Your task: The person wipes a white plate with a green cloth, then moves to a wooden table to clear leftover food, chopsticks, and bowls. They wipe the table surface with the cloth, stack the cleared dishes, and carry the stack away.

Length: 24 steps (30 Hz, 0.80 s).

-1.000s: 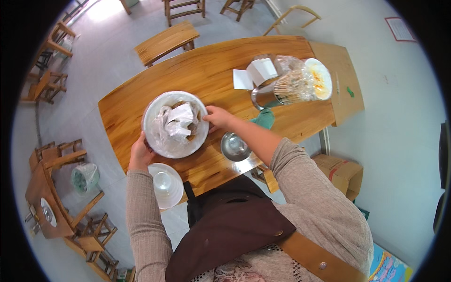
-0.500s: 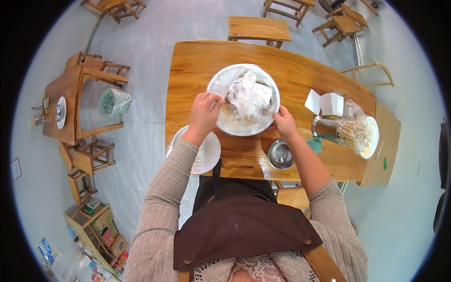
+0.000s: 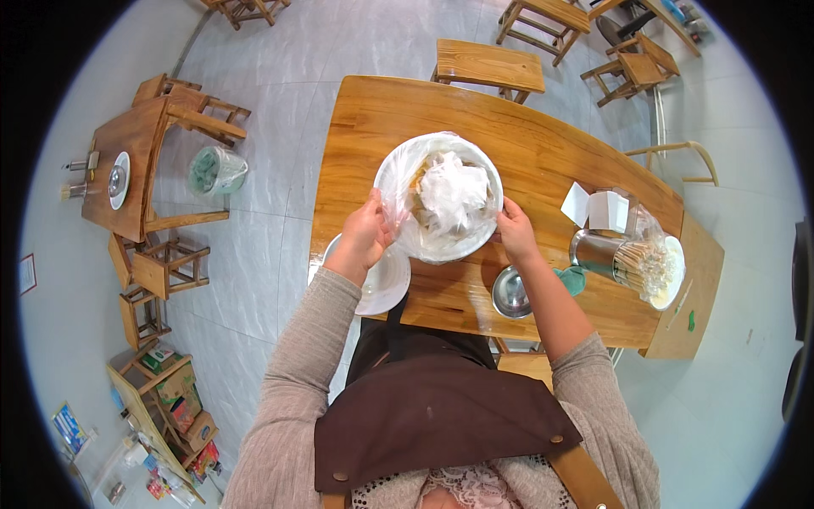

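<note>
The white bowl (image 3: 441, 252) is flanked: plastic film (image 3: 397, 180) is pinched by left fingers (image 3: 374, 207), right rim clasped by right fingers (image 3: 510, 213).

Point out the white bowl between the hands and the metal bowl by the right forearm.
White bowl (image 3: 493, 165), head view: upper right rim.
Metal bowl (image 3: 511, 293), head view: inside surface.
</note>
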Tool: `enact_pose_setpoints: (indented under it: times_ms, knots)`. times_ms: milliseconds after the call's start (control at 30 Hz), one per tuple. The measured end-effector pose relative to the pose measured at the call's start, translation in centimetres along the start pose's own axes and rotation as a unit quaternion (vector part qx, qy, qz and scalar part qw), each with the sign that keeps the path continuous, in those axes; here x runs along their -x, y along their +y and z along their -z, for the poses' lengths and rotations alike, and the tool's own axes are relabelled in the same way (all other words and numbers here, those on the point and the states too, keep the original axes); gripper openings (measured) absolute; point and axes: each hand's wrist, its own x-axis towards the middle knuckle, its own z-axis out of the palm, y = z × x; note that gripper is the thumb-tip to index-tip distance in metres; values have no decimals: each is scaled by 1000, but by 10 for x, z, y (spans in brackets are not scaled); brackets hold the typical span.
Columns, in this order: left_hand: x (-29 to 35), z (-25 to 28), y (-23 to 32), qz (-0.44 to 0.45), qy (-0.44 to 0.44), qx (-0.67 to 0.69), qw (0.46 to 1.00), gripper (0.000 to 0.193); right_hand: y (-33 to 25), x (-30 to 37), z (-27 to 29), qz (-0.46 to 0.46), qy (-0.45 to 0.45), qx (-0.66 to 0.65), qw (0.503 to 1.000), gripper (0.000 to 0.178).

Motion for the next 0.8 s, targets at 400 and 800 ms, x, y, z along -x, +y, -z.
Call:
enact_pose_setpoints:
  times_ms: [400,800]
  knots:
    - [-57,-24,45,-134,-28,-299,945,29,-12,-5,-4,1,14,-12,1000,43]
    - [-18,-60,-6,-475,-174,-660,555,37,12,-29,-2,0,76,-47,996,30]
